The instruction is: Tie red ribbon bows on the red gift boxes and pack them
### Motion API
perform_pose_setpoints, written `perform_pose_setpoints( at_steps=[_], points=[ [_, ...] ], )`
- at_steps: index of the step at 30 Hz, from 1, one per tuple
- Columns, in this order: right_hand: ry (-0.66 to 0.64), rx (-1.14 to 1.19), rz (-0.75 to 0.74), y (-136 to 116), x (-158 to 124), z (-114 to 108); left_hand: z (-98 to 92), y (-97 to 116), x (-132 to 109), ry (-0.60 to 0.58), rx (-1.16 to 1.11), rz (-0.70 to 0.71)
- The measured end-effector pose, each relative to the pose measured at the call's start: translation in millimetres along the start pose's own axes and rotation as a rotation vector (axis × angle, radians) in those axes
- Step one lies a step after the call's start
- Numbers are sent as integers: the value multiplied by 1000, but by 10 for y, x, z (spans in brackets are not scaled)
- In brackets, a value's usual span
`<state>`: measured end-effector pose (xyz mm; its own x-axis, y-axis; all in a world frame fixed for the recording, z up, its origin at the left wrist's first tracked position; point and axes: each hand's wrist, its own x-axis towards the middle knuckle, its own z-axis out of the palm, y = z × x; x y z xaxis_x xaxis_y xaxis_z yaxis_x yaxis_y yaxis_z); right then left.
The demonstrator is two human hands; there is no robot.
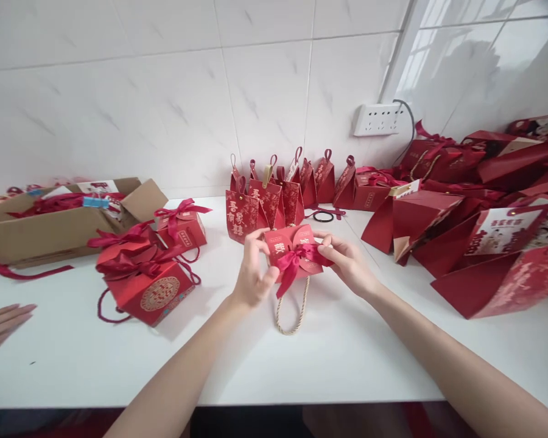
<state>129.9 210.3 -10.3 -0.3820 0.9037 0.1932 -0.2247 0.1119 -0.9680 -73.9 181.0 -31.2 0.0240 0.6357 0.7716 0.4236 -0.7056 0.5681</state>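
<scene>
Dressing bow [298, 258] on 1 red gift box [285, 238]: left hand [253, 272] grips box, right hand [349, 263] pinches bow; even pull likely needed.

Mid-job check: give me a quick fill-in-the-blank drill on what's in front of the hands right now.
1. The left hand and the right hand together hold a small red gift box whose ribbon bow is ____ in colour.
2. Its rope handle loops down onto a table that is ____ in colour.
3. The cardboard box lies on the person's ____ side.
4. The power strip is mounted on the tiled ____.
Missing words: red; white; left; wall.
</scene>
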Motion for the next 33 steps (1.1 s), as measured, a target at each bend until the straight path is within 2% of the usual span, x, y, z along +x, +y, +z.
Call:
perform_pose_setpoints(
  at_steps=[2, 5, 11, 14, 16, 21, 29, 33],
  points=[
    [8, -7, -10, 12, 6, -6, -10, 77, 4, -45, 146, 11],
    [17, 3, -22, 24, 25, -15, -25, 159, 26, -46, 275, 23],
    [66, -51, -33, 61, 75, -60, -93, 134, 75, -106, 310, 112],
    [62, -68, -20, 56, 76, -60, -114, 128, 84, -147, 327, 112],
    [39, -83, -23, 39, 70, -51, -99, 122, 86, -110, 306, 67],
    [-31, -110, -68, 18, 65, -33, -11, 82, 84, 69, 184, -92],
    [-88, -195, -143, 83, 55, -17, 2, 111, 93, 198, 173, -168],
    [-99, -224, -169, 103, 56, 0, 24, 149, 77, 199, 23, -272]
  ],
)
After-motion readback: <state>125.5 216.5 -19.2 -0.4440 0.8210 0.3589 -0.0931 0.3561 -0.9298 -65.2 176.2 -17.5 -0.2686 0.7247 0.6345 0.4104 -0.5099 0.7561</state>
